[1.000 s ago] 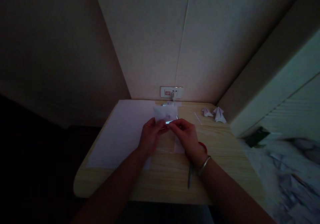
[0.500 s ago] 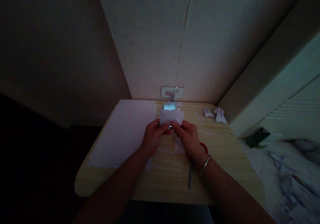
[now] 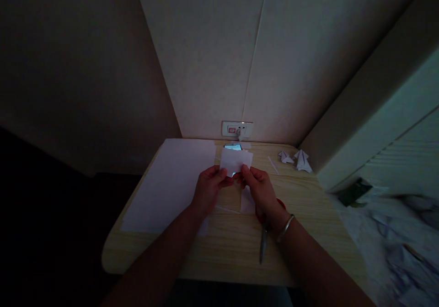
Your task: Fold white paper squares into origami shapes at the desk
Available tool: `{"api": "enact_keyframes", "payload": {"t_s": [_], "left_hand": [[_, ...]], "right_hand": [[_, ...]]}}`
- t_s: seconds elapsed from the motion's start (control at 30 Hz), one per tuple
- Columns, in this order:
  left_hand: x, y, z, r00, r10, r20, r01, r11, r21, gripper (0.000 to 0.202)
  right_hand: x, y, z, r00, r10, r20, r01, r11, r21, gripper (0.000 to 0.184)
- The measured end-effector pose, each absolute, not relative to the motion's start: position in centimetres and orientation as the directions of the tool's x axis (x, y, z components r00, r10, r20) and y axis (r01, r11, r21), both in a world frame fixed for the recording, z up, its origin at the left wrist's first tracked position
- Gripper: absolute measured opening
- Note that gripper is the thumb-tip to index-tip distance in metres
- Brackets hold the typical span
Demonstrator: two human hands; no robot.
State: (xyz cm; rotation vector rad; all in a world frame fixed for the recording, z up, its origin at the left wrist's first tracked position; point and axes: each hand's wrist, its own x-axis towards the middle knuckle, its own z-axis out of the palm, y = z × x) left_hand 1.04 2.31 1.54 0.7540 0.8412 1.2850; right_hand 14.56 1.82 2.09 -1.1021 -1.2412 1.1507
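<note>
A small white piece of paper [image 3: 235, 161] is held up above the wooden table [image 3: 308, 206]. My left hand [image 3: 208, 189] pinches its lower left edge. My right hand [image 3: 258, 187], with a metal bangle on the wrist, pinches its lower right edge. Both hands' fingertips nearly meet under the paper. Behind the paper a lit phone screen [image 3: 233, 146] lies on the table, partly hidden. Another small white paper piece [image 3: 246, 202] lies on the table under my right hand.
A large white sheet [image 3: 171, 179] covers the table's left part. Red-handled scissors [image 3: 265, 238] lie beneath my right wrist. Two folded paper figures [image 3: 295, 158] and a thin paper strip [image 3: 273, 164] sit at the back right. A wall socket [image 3: 236, 128] is behind; crumpled papers [image 3: 401, 252] lie right.
The paper held in both hands has risen a little and shifted right, now covering more of the lit phone screen. Both hands stay pinched on its lower edge.
</note>
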Motion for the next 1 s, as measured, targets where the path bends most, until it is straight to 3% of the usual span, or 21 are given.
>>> {"api": "enact_keyframes", "payload": {"t_s": [0.17, 0.4, 0.5, 0.6, 0.67, 0.73, 0.8, 0.87, 1.0], "left_hand": [[0.7, 2.7, 1.5, -0.022, 0.997, -0.074, -0.47, 0.055, 0.881, 0.022], [0.7, 2.8, 1.5, -0.15, 0.989, -0.013, -0.488, -0.063, 0.871, 0.026], [0.2, 3.1, 1.5, -0.216, 0.976, 0.024, -0.484, -0.129, 0.866, 0.025], [-0.7, 3.4, 1.7, -0.29, 0.952, 0.099, -0.384, -0.21, 0.899, 0.021], [-1.1, 3.5, 2.0, -0.277, 0.951, 0.14, -0.284, -0.22, 0.933, 0.019], [-1.2, 3.5, 2.2, -0.22, 0.965, 0.142, -0.205, -0.188, 0.96, 0.019], [-1.1, 3.4, 2.3, -0.169, 0.979, 0.113, -0.183, -0.143, 0.973, 0.02], [-0.7, 3.2, 2.3, -0.144, 0.986, 0.078, -0.231, -0.11, 0.967, 0.025], [0.0, 2.9, 2.0, -0.04, 0.999, -0.01, -0.43, -0.008, 0.903, 0.03]], "right_hand": [[14.7, 1.9, 2.3, 0.026, 0.995, 0.098, -0.029, 0.099, -0.995, 0.037], [14.4, 1.9, 1.8, 0.125, 0.991, 0.047, -0.15, 0.065, -0.987, 0.031], [14.7, 2.0, 1.9, 0.098, 0.995, 0.02, -0.098, 0.03, -0.995, 0.03], [15.7, 2.3, 2.5, 0.22, 0.972, 0.082, 0.022, 0.079, -0.997, 0.03], [16.3, 2.4, 2.9, 0.333, 0.919, 0.212, 0.097, 0.19, -0.977, 0.025], [16.4, 2.4, 3.0, 0.298, 0.912, 0.282, 0.114, 0.259, -0.959, 0.025], [15.9, 2.2, 2.7, 0.157, 0.959, 0.235, 0.069, 0.227, -0.971, 0.031], [15.1, 1.9, 2.3, 0.053, 0.988, 0.142, 0.004, 0.142, -0.99, 0.024], [13.8, 1.5, 1.7, 0.069, 0.992, 0.108, -0.127, 0.116, -0.985, 0.018]]}}
